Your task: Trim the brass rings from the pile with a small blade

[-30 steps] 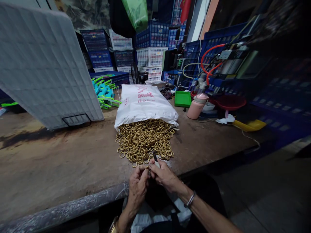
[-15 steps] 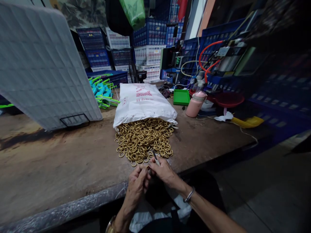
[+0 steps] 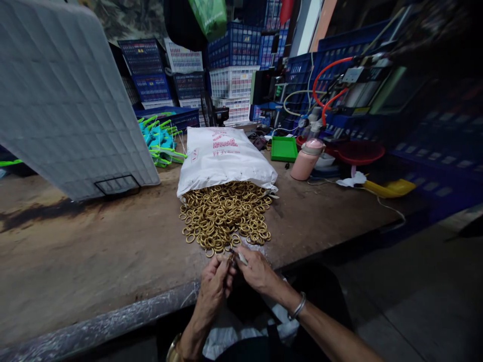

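Observation:
At the table's front edge, my left hand [image 3: 215,279] is closed, pinching a gold-coloured ring [image 3: 230,257] that shows only in part between the fingertips. My right hand [image 3: 257,270], just beside it, is wrapped round a small hand tool [image 3: 242,259] with a pale handle and a dark, narrow tip. The tip lies close to the ring; whether they touch I cannot tell. Right beyond both hands, a heap of gold-coloured rings [image 3: 226,213] spills from the mouth of a white sack [image 3: 228,161] with red print.
A grey quilted panel [image 3: 71,100] stands at the left. Past the sack lie green and turquoise pieces [image 3: 162,141]. A green tray [image 3: 284,149], a pink bottle [image 3: 307,160], a red dish [image 3: 360,152] and a yellow scoop [image 3: 392,188] are at the right. Crates [image 3: 234,83] are stacked behind.
The tool's dark tip has swung left and down from pointing toward the heap to beside the ring. My left hand has barely moved. The whole view has shifted slightly.

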`<action>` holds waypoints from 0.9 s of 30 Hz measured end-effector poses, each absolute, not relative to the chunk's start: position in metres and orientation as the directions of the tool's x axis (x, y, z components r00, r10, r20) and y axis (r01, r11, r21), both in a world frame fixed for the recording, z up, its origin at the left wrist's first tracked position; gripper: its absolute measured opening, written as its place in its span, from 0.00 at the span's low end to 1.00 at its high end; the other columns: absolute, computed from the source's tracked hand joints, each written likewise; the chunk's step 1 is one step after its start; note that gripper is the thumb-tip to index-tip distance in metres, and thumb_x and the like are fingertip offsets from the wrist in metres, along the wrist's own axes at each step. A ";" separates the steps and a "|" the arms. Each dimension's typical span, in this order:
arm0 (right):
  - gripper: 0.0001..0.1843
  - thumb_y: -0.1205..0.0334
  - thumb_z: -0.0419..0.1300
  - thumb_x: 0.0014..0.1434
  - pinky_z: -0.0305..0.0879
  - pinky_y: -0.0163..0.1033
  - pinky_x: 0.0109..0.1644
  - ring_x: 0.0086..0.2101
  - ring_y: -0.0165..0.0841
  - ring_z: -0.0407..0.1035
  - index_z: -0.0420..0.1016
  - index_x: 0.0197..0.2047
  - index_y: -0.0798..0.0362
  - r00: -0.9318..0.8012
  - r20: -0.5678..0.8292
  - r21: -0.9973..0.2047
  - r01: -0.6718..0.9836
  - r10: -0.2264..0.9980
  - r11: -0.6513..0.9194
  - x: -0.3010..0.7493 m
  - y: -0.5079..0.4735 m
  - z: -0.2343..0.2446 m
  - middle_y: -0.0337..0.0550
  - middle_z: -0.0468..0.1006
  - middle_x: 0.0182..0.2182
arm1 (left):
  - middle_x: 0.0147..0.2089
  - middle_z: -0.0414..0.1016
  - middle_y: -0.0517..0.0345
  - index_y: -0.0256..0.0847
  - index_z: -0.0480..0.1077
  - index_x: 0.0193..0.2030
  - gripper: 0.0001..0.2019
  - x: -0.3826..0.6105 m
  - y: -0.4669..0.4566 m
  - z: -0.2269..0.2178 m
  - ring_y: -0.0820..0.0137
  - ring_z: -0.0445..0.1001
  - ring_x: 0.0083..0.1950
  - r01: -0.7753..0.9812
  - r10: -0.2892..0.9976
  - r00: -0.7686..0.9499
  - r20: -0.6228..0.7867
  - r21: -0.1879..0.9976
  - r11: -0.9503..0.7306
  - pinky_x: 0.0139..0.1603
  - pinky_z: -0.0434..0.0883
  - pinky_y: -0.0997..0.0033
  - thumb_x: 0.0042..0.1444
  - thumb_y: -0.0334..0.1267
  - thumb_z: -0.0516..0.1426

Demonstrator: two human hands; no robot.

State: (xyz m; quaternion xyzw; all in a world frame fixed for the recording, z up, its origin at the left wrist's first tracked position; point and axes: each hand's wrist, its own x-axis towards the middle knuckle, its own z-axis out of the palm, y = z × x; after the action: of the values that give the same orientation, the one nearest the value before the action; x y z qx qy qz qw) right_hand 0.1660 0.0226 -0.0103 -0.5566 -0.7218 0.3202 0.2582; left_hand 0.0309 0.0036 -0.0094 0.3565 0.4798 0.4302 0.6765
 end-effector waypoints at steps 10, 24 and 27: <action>0.16 0.73 0.46 0.47 0.46 0.35 0.28 0.25 0.30 0.62 0.64 0.40 0.53 -0.327 -0.040 -0.433 0.857 0.944 0.279 0.167 0.020 -0.010 0.41 0.71 0.25 | 0.16 0.59 0.69 0.40 0.60 0.27 0.18 0.031 -0.001 -0.014 0.83 0.52 0.13 -0.168 0.956 0.108 -0.272 0.943 0.287 0.13 0.49 0.82 0.47 0.54 0.54; 0.08 0.67 0.48 0.55 0.46 0.34 0.28 0.29 0.32 0.68 0.62 0.40 0.53 -0.022 0.003 -0.240 0.970 1.000 0.022 0.161 0.052 -0.014 0.43 0.74 0.28 | 0.30 0.71 0.55 0.36 0.65 0.31 0.11 0.023 -0.002 -0.001 0.77 0.65 0.23 -0.555 0.915 0.203 -0.350 0.728 0.402 0.15 0.58 0.81 0.47 0.41 0.59; 0.10 0.69 0.48 0.53 0.47 0.34 0.28 0.28 0.32 0.67 0.62 0.40 0.54 -0.029 0.011 -0.236 0.971 1.000 0.031 0.164 0.054 -0.019 0.44 0.74 0.28 | 0.28 0.71 0.58 0.38 0.66 0.37 0.13 0.020 0.000 0.003 0.75 0.67 0.24 -0.605 0.888 0.264 -0.378 0.652 0.457 0.16 0.59 0.81 0.44 0.37 0.60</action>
State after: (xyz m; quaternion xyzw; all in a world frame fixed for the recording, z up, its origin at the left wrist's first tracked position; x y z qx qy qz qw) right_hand 0.1635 0.0543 -0.0185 -0.6912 -0.7127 0.0815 0.0869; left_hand 0.0200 -0.0001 0.0026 0.1930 0.3659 0.4840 0.7711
